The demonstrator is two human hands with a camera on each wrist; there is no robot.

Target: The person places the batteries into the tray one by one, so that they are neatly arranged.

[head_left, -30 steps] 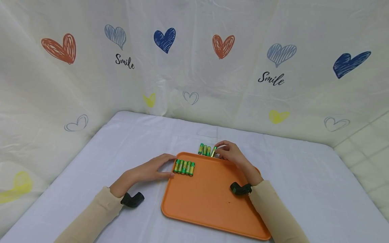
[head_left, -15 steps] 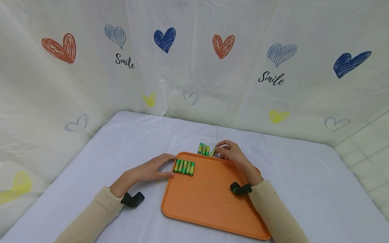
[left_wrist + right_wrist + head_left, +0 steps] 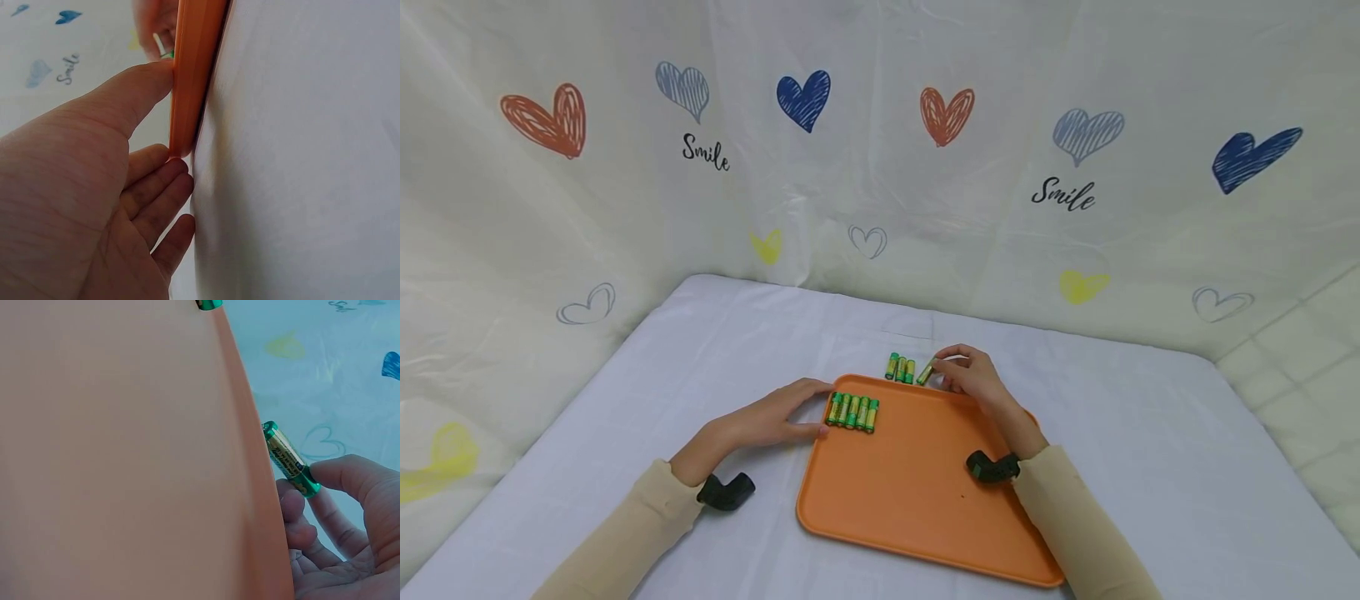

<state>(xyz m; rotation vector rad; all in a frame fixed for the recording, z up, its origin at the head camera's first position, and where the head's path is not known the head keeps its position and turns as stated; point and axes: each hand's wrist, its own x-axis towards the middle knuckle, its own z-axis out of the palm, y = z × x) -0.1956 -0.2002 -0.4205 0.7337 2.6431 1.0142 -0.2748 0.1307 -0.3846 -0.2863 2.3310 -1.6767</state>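
Note:
In the head view an orange tray (image 3: 917, 483) lies on the white-covered table. My right hand (image 3: 976, 382) is behind its far edge and pinches a green-and-gold battery (image 3: 289, 457) near one end, between thumb and fingers. The battery is tilted in the right wrist view, just past the tray's rim. Left of it, three similar batteries (image 3: 901, 367) sit side by side behind the tray. Several more batteries (image 3: 852, 412) form a row in the tray's far left corner. My left hand (image 3: 771, 417) rests at the left rim, its thumb touching the tray side and its fingers extended.
White cloth (image 3: 760, 333) covers the table, which ends at a white backdrop (image 3: 880, 167) printed with hearts and "Smile". A black wrist mount (image 3: 726, 492) sits on the left wrist, another black mount (image 3: 992, 467) on the right, above the tray.
The battery in my right hand has tilted more and now stands a little further from the three beside it. My left hand stays at the rim. The head view has shifted slightly.

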